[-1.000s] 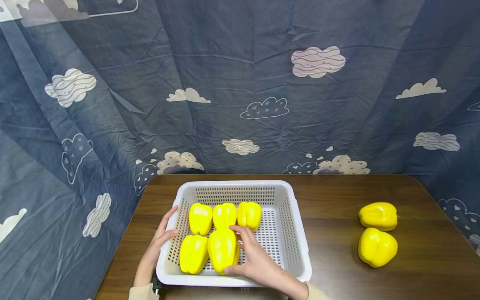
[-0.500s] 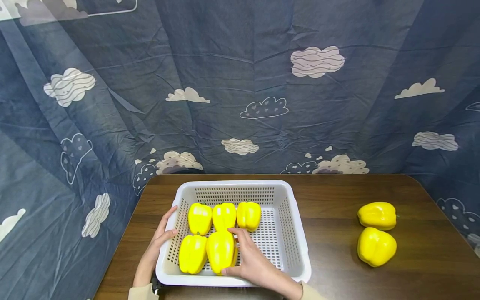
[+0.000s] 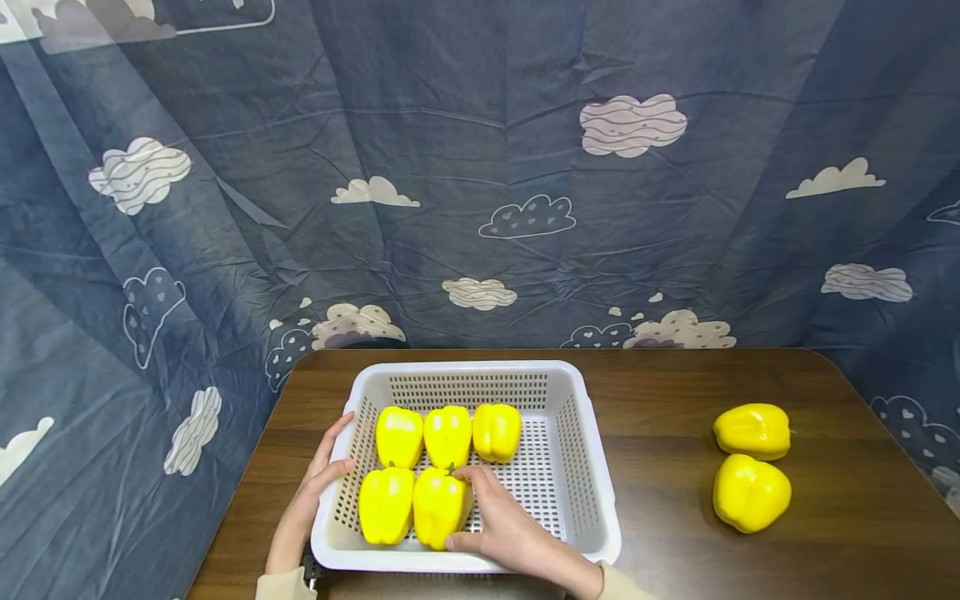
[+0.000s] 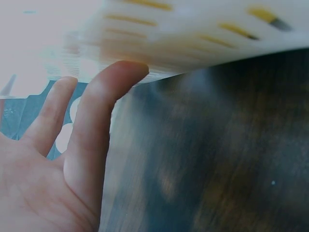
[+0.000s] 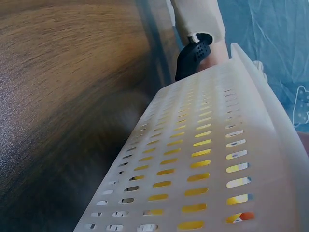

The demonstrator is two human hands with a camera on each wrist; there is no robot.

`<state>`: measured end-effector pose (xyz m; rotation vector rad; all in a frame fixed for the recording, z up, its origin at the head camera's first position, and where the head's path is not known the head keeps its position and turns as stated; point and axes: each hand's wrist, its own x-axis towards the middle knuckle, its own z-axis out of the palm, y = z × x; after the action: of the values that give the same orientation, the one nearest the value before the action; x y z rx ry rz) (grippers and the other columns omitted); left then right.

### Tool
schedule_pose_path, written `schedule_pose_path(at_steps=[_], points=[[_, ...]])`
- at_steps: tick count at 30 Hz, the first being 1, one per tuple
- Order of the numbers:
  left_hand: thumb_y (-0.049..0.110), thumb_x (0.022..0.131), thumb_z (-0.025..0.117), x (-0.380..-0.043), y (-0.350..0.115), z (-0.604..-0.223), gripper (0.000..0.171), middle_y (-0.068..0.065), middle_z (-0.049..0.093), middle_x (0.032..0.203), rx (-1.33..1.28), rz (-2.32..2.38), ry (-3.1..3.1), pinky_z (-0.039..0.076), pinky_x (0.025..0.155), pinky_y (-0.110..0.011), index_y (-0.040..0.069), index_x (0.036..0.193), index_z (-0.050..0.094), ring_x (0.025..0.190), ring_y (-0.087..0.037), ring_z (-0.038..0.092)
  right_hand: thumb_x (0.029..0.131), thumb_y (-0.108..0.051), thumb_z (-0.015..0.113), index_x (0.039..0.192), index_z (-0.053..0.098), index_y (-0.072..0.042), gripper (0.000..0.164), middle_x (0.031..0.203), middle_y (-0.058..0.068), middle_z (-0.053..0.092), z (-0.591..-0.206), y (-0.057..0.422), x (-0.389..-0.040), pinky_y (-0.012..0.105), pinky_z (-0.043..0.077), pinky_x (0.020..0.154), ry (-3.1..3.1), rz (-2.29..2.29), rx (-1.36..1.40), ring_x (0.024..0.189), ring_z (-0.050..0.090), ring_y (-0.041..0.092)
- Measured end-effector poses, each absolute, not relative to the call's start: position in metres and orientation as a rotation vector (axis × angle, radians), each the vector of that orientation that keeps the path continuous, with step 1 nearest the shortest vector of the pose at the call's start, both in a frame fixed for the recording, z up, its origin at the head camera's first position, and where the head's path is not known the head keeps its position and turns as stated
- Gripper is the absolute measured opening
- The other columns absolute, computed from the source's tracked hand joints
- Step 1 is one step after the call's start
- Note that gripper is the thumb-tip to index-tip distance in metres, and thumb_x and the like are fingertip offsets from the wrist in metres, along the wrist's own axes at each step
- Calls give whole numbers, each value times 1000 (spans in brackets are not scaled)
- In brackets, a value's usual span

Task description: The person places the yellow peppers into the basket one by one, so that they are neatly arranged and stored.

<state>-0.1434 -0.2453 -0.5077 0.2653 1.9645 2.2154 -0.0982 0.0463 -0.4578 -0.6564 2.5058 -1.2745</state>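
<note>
A white slotted plastic basket (image 3: 600, 500) stands on the table with several yellow bell peppers inside. Three lie in the back row, among them a bell pepper (image 3: 497, 433) at its right end. In front are a left bell pepper (image 3: 386, 506) and another bell pepper (image 3: 438, 510), which my right hand (image 3: 506, 521) grips between thumb and fingers at its right side, stem pointing to the back. My left hand (image 3: 311, 492) rests extended fingers (image 4: 89, 130) against the basket's left wall. In the right wrist view the basket wall (image 5: 193, 159) hides the right hand's grip.
Two more yellow bell peppers, the rear one (image 3: 753, 432) and the front one (image 3: 752, 493), lie on the brown wooden table (image 3: 660, 383) right of the basket. A dark blue cloud-patterned curtain (image 3: 435, 242) hangs behind the table.
The bell pepper in my right hand has settled lower in the basket and tipped so its stem shows at the back. My left hand has stayed at the basket's side.
</note>
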Motion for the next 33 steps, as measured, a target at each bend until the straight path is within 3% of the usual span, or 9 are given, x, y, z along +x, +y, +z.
schedule_pose_path(at_steps=[18, 33], points=[[7, 91, 38, -145, -245, -507, 64, -22, 4, 156, 289, 2202, 2031, 36, 93, -57, 17, 151, 17, 132, -53, 20, 82, -23, 73, 134, 42, -7, 62, 138, 14, 45, -446, 73, -102, 58, 34, 98, 2532, -1412, -651, 127, 42, 35], [7, 91, 37, -143, -246, -508, 64, -20, 3, 156, 268, 2204, 1991, 35, 93, -53, 18, 151, 16, 133, -50, 18, 80, -6, 75, 129, 50, -7, 55, 130, 9, 53, -433, 139, -113, 39, 46, 92, 2707, -1679, -528, 114, 55, 28]])
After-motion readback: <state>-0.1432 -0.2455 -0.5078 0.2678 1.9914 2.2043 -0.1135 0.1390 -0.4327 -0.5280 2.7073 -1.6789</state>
